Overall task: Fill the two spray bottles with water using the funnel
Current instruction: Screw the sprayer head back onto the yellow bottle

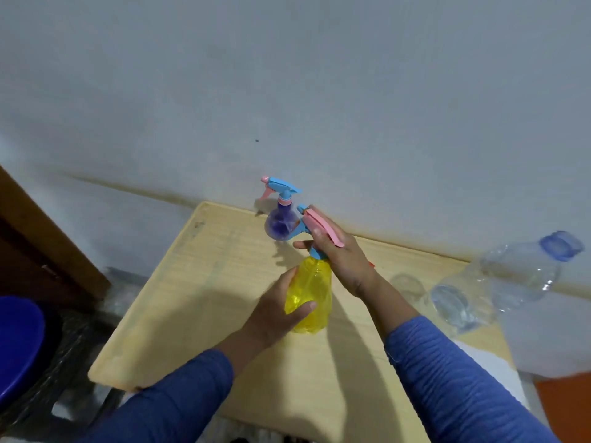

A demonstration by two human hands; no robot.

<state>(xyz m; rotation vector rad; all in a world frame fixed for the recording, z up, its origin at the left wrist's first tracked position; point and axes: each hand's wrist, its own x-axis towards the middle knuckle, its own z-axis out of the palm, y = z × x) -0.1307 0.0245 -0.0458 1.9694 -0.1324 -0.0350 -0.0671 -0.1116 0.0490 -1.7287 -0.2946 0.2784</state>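
A yellow spray bottle (311, 292) stands on the light wooden table (204, 282) near its middle. My left hand (281, 311) wraps around the yellow body. My right hand (339, 254) grips the bottle's pink and blue spray head (315, 223) at the neck. Behind it, close to the wall, a purple spray bottle (281, 223) stands upright with a blue and pink spray head on it. A small orange edge (371, 264) shows behind my right wrist; I cannot tell what it is.
A large clear water bottle with a blue cap (499, 282) lies tilted at the right, over the table's edge. A clear glass (407, 286) stands near it. A blue round object (19, 346) is at the far left, below a brown door (41, 251).
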